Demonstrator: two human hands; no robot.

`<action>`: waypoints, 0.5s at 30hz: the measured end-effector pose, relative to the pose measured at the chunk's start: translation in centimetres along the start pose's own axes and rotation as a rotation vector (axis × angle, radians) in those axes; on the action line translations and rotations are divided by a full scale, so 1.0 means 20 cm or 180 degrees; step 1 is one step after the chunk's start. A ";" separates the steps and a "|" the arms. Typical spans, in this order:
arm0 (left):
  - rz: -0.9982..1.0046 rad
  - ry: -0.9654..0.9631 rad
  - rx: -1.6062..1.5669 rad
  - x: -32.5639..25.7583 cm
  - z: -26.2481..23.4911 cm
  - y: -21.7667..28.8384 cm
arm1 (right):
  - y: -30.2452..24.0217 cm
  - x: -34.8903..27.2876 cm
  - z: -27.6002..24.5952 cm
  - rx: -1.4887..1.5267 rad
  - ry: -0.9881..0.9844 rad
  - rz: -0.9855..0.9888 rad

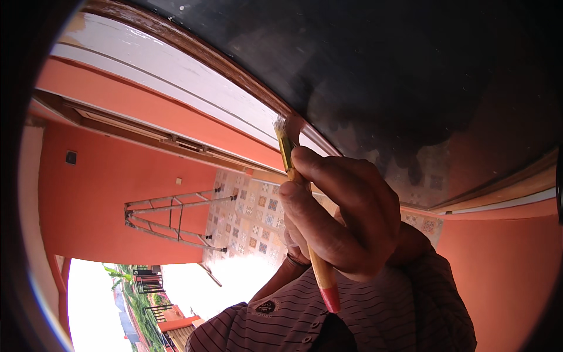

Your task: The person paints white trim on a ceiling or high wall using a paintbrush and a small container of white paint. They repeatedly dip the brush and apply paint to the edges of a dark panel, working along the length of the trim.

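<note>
My right hand (pixel 343 217) is shut on a paintbrush (pixel 321 271) with a pale wooden handle, a red end and a brass-coloured ferrule. The pale bristles (pixel 280 125) rest against a brown wooden frame (pixel 234 67) that borders a dark glass pane (pixel 399 64). A striped sleeve (pixel 422 293) covers that arm. Behind it a bare forearm with a wrist band (pixel 287 267) rises from below. Its hand, my left, is almost wholly hidden behind the right one.
An orange wall (pixel 105 193) with a white band (pixel 152 64) surrounds the frame. A metal ladder-like frame (pixel 176 220) stands on patterned tiles (pixel 252 226). Bright outdoors with a dark gate (pixel 148 283) and greenery shows at the lower left.
</note>
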State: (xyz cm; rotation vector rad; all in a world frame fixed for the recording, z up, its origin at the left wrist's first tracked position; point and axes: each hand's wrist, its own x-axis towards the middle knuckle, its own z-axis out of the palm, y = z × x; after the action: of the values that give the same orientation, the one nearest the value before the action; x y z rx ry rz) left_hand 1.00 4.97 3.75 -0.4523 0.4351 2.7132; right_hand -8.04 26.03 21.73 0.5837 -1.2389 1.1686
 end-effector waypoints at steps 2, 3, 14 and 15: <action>-0.0013 0.0025 -0.0027 -0.01 0.00 -0.02 | -0.01 -0.01 -0.02 0.0010 -0.0015 0.0032; 0.0005 0.0032 -0.0025 -0.01 -0.01 -0.02 | -0.02 -0.02 -0.03 0.0024 -0.0028 0.0066; -0.0068 -0.0503 -0.0011 -0.11 -0.08 -0.07 | 0.02 -0.36 -0.37 0.0407 -0.1265 0.0539; -0.0132 -0.0398 -0.0162 -0.12 -0.09 -0.07 | 0.01 -0.39 -0.40 0.0392 -0.1499 0.0719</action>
State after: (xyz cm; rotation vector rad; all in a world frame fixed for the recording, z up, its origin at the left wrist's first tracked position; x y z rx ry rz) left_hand 4.07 5.01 2.67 -0.2994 0.3199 2.6987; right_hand -4.21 30.24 12.03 0.8617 -1.6731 1.3485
